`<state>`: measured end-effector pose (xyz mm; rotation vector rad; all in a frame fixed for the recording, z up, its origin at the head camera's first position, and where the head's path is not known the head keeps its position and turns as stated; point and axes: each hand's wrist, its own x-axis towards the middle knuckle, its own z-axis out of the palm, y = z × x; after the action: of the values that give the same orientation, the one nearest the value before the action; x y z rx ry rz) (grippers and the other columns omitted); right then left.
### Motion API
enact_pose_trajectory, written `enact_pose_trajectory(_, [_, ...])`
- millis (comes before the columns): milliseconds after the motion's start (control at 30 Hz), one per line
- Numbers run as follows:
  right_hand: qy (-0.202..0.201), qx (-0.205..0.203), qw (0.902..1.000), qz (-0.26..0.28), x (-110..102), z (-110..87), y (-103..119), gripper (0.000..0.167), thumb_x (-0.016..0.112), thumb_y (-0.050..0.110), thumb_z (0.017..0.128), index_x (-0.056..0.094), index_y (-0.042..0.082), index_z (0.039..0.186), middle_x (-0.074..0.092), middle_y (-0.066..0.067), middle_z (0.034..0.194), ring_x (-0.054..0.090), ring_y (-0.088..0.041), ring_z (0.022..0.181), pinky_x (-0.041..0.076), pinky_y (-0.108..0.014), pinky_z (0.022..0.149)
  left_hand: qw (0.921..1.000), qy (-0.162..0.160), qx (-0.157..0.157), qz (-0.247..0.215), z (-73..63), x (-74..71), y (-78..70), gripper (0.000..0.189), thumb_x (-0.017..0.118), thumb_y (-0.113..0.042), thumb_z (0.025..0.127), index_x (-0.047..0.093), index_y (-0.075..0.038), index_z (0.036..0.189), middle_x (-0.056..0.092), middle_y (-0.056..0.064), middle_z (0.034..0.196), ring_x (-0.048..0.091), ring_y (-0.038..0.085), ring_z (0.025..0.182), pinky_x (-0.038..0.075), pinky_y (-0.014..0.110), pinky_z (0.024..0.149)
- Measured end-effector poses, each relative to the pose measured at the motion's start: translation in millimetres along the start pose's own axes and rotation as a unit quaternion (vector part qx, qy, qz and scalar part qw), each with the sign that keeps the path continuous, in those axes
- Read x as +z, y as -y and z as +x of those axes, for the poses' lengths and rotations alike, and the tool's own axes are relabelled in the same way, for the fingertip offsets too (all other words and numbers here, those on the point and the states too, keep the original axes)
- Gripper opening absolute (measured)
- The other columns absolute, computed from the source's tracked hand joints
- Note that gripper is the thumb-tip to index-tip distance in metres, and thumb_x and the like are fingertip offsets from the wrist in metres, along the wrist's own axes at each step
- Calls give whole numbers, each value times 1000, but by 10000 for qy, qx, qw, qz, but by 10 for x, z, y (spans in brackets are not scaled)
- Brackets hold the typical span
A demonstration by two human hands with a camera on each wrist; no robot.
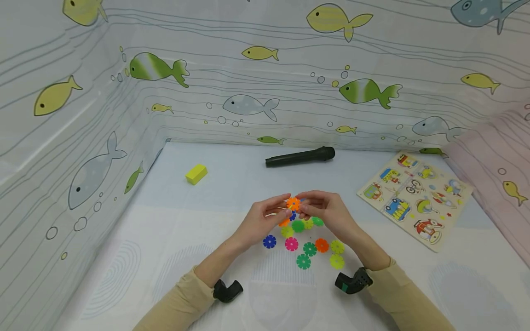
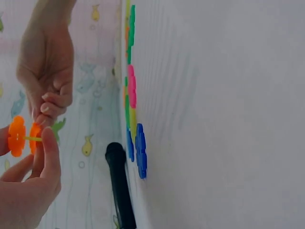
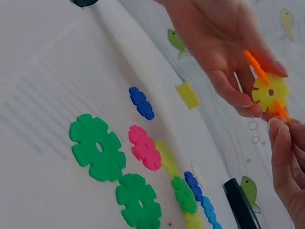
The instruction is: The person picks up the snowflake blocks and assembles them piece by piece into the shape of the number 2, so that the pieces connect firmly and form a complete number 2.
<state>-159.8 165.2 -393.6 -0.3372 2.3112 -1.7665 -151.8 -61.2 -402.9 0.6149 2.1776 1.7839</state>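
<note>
Both hands meet over a scatter of notched plastic discs. Between them is a small joined piece: a yellow disc (image 3: pixel 270 93) with an orange disc (image 2: pixel 16 136) slotted into one side and a second orange disc (image 3: pixel 282 110) at the other. My left hand (image 1: pixel 262 221) holds this piece between thumb and fingers. My right hand (image 1: pixel 331 214) pinches the second orange disc at its edge with thumb and fingertips. Below the hands lie a blue disc (image 1: pixel 269 241), a pink disc (image 1: pixel 291 244) and several green, yellow and orange ones, flat on the table.
A black microphone (image 1: pixel 300 157) lies behind the hands. To the left is a yellow block (image 1: pixel 196 174); at the right, a wooden picture puzzle board (image 1: pixel 414 197). Fish-printed cloth (image 1: pixel 290 82) walls the back and sides of the white table (image 1: pixel 165 257).
</note>
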Motion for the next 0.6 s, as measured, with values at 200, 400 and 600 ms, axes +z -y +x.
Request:
enact_pose_trajectory(200, [-447, -120, 9969, -630, -222, -14, -17, 32, 70, 24, 95, 68, 8, 122, 73, -16, 99, 71, -38, 91, 60, -26, 79, 9995, -187, -198, 152, -18, -7, -1, 48, 60, -20, 101, 51, -7, 146, 63, 11, 132, 64, 26, 119, 55, 31, 97])
enact_pose_trajectory(400, [-703, 517, 9918, -930, -477, -81, -204, 37, 70, 26, 95, 67, 3, 122, 74, -18, 106, 71, -33, 94, 58, -33, 86, 9987, -451, -196, 115, -5, -8, 27, 45, 61, -17, 100, 54, -8, 143, 65, 12, 129, 65, 27, 117, 55, 32, 97])
enact_pose_trajectory(600, [-561, 737, 9874, -1281, -563, -58, -380, 35, 73, 24, 92, 69, 3, 120, 74, -12, 106, 69, -24, 94, 54, -33, 87, 9972, -651, -334, 176, 21, -19, 41, 44, 62, -15, 100, 56, -11, 142, 65, 10, 129, 63, 26, 120, 54, 33, 98])
